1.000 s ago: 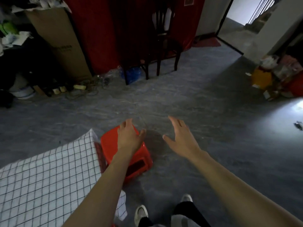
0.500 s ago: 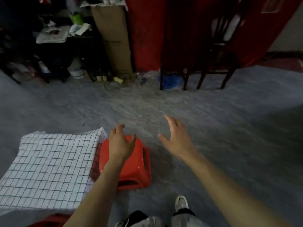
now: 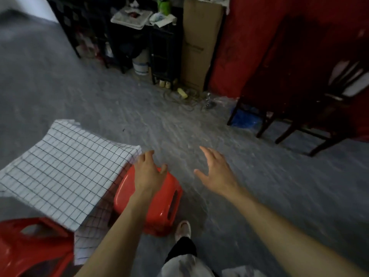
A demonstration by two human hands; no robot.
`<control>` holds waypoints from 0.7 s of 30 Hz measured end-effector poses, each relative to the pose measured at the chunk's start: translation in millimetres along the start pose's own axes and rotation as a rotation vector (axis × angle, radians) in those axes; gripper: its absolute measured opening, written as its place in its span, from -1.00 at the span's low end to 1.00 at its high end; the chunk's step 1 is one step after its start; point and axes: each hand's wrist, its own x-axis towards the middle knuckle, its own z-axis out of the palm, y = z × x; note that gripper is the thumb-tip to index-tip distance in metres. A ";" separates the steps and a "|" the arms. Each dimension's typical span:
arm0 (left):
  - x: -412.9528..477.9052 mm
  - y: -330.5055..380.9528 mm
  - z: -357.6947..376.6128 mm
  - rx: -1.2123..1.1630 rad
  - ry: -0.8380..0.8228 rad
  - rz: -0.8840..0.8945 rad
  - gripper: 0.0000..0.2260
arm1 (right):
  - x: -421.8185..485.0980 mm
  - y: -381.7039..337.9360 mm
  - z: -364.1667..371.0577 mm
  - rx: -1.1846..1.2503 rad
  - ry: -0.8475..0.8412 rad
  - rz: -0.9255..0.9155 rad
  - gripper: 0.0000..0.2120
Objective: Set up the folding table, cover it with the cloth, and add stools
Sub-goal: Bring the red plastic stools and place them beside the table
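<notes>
My left hand (image 3: 148, 174) hangs over the rounded top of a glossy red plastic stool (image 3: 159, 212), fingers loosely bent and gripping nothing. I cannot tell whether my palm touches the plastic. My right hand (image 3: 216, 172) is out over bare floor just right of the stool, fingers spread and nearly straight, holding nothing. The stool stands on the floor tight against the right edge of the surface, with a long slot cut in its side, and my forearm hides part of its top. A white cloth (image 3: 65, 172) with a thin black grid covers the surface completely. It lies flat on top and drapes over the near corner, so the table itself is hidden. A second red stool (image 3: 30, 252) sits by the near edge, cut off by the frame and partly under the hanging cloth. The grey floor (image 3: 259, 186) is mottled and blurred. It lies open ahead and to the right as far as a dark wooden chair (image 3: 319, 108) and a tall cardboard box (image 3: 199, 47).
</notes>
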 end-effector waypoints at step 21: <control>29.9 -33.8 30.3 0.106 0.222 -0.607 -0.41 | 193.3 -21.4 55.5 -0.174 -0.539 -0.583 -0.25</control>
